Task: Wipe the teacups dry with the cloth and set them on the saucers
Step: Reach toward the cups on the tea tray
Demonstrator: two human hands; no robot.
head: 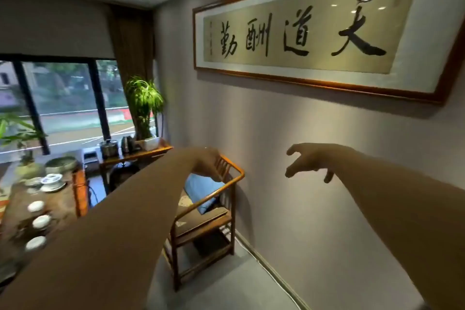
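Three white teacups (pixel 41 221) stand in a row on the dark wooden tea table (pixel 63 205) at the lower left, with a lidded blue-and-white bowl (pixel 51 181) on a saucer beyond them. No cloth shows. Both my arms stretch forward, away from the table. My left hand (pixel 207 162) hangs bent down in front of a wooden chair and holds nothing I can see. My right hand (pixel 310 161) is in the air before the wall, fingers loosely spread, holding nothing.
A wooden armchair (pixel 201 214) with a blue cushion stands against the grey wall. Behind it a side table (pixel 136 155) carries a pot, a kettle and a potted plant (pixel 144 106). A framed calligraphy scroll (pixel 314 33) hangs on the wall.
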